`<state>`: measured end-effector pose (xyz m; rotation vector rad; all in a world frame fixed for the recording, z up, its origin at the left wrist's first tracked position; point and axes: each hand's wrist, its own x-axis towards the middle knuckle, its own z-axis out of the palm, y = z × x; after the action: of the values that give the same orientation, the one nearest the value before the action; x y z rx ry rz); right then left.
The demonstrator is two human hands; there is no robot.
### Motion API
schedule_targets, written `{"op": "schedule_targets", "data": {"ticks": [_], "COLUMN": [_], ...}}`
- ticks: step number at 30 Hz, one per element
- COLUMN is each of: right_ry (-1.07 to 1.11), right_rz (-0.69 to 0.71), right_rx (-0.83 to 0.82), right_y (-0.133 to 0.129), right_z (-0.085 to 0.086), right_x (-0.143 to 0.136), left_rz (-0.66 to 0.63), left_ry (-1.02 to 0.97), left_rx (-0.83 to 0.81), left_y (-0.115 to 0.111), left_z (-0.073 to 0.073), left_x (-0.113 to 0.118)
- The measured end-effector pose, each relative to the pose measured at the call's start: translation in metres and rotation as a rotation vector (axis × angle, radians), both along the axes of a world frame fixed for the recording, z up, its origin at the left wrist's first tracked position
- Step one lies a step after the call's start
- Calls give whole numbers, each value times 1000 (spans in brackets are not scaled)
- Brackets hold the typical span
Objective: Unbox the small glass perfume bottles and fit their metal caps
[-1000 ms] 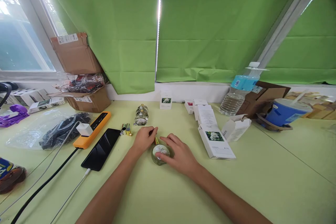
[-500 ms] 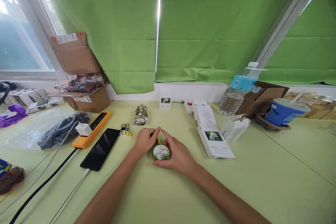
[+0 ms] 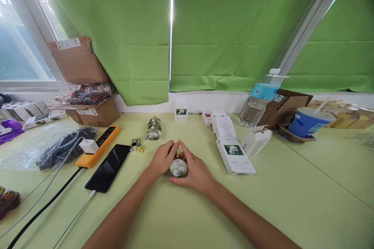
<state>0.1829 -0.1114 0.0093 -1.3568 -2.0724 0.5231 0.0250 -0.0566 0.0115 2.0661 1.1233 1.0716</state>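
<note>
A round glass perfume bottle (image 3: 178, 169) with a pale label and a gold neck lies tilted between my hands, its base towards me. My right hand (image 3: 198, 171) is wrapped around its right side, thumb along the near edge. At the gold neck, the fingers of my left hand (image 3: 162, 158) are closed; they partly hide the top. Beyond my left hand stands a second clear glass bottle (image 3: 154, 129) with a gold top. Small gold and silver caps (image 3: 136, 145) sit to the left, near a black phone (image 3: 108, 168).
White flower-print boxes (image 3: 236, 155) lie to the right, beside an open white carton (image 3: 257, 140). Behind them are a water bottle (image 3: 257, 103) and a blue cup (image 3: 309, 124). An orange power strip (image 3: 97, 148) with cables and an open cardboard box (image 3: 96, 113) are at left.
The view has shifted slightly to the right, so the table things appear further left. Both hands stay on the perfume bottle with nearly the same hold; its label faces me a little more.
</note>
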Motion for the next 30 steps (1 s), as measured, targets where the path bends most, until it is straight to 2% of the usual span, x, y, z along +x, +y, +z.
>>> {"op": "schedule_targets", "data": {"ticks": [5, 11, 20, 30], "right_ry": [30, -21, -55, 43], "right_rz": [25, 14, -37, 26], "right_rx": [55, 126, 146, 148], "right_y": [1, 8, 15, 19], "right_z": [1, -7, -10, -14], "right_x": [1, 5, 14, 19], "left_rz": [-117, -91, -147, -216], "left_ry": [-142, -177, -137, -148], "left_rx": [-20, 133, 308, 266], "left_y": [-8, -16, -20, -18], "left_z": [5, 6, 3, 7], "left_x": [8, 14, 11, 9]}}
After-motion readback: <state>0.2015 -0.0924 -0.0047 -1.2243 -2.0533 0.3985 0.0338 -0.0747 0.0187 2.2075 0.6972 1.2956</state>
